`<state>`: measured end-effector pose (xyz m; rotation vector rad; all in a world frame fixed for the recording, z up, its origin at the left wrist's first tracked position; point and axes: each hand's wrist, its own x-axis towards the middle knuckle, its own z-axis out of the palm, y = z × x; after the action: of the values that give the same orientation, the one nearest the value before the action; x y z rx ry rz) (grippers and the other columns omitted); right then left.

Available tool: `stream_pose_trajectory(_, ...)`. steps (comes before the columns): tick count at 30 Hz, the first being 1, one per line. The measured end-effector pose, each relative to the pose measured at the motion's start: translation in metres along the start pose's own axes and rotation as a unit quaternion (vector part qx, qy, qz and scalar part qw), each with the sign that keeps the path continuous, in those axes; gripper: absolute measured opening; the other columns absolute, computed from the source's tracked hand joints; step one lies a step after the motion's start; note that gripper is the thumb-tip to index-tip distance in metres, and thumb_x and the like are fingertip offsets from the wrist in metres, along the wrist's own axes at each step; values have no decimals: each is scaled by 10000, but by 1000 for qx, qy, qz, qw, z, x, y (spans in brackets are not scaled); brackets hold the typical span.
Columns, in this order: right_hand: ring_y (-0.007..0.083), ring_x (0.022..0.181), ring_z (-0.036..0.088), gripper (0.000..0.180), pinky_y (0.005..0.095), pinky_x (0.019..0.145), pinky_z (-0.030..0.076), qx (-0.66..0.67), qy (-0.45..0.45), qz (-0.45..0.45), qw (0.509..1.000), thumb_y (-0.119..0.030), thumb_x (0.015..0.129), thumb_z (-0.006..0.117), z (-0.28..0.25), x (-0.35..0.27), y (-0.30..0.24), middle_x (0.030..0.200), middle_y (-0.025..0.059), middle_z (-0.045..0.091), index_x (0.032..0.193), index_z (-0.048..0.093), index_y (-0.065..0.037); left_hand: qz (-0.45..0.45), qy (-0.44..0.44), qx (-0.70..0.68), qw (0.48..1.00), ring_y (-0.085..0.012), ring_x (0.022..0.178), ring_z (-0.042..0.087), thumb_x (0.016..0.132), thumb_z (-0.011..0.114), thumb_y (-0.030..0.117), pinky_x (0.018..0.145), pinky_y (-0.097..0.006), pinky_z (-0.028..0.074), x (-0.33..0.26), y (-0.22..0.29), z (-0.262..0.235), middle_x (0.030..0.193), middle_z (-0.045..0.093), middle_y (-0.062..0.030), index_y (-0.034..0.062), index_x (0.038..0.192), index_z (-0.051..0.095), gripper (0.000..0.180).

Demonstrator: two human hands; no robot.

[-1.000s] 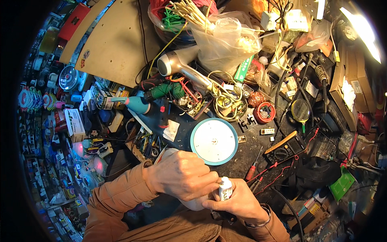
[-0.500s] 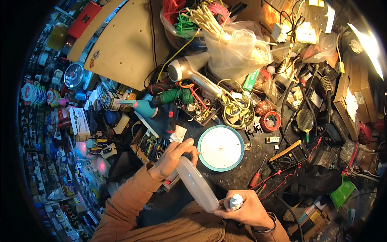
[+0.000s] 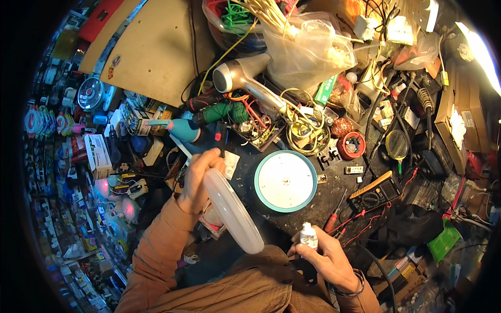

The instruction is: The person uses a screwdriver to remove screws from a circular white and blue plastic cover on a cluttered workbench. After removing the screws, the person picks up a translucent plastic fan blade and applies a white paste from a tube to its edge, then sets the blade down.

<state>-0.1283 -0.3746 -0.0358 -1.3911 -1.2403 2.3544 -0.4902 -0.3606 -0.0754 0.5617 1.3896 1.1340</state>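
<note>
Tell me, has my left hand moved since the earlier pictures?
Yes. Your left hand has moved left and up the picture, judged against the teal-rimmed round white dish.

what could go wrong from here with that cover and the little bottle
The left hand grips the round pale cover near its upper end, so the cover might slip or swing. The right hand, holding the small white bottle, appears close to the red-handled screwdriver and could knock it.

a smooth, glossy plastic cover (image 3: 234, 214) shines at near left, matt cloth trousers (image 3: 240, 287) nearer; a metallic-looking hair dryer (image 3: 244, 72) gleams far.
</note>
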Motion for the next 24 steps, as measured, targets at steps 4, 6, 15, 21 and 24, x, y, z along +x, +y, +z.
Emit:
stream_pose_trajectory(4,147,931,758,295,328,860,604,-89,-50,-67,992,-218,1195,619,8,-8,-3,1009,83,797,1330,695,33,-11,24,-99,995,-87,600,321,1204,473,241,583,-299,283,11,0,-10,676,276,55,169,762,403,454)
stream_pose_trajectory(6,168,891,788,271,335,817,614,-119,-57,-110,985,-195,1168,670,17,-8,-5,983,99,816,1323,720,22,-40,-7,-142,989,-88,596,311,1205,469,257,582,-295,281,13,2,-11,680,257,53,182,754,376,467)
stream_pose_trajectory(15,356,654,728,176,417,591,553,-154,38,-230,960,-202,1071,782,36,2,-1,769,144,733,1144,798,-43,-62,-31,-152,986,-99,563,307,1207,473,294,562,-293,277,15,6,-5,658,246,51,202,725,364,503)
stream_pose_trajectory(21,365,615,697,166,430,559,530,-179,46,-233,955,-213,1068,780,38,5,1,733,151,703,1106,799,-52,-54,-25,-175,983,-105,543,296,1210,462,303,542,-301,264,18,6,-8,641,243,51,205,708,354,522)
stream_pose_trajectory(24,316,613,723,175,399,577,545,-199,35,-213,956,-183,1061,788,36,6,-1,764,160,743,1151,825,-38,-53,-68,-192,978,-110,538,298,1210,456,312,536,-305,260,22,4,-14,640,247,49,203,713,362,518)
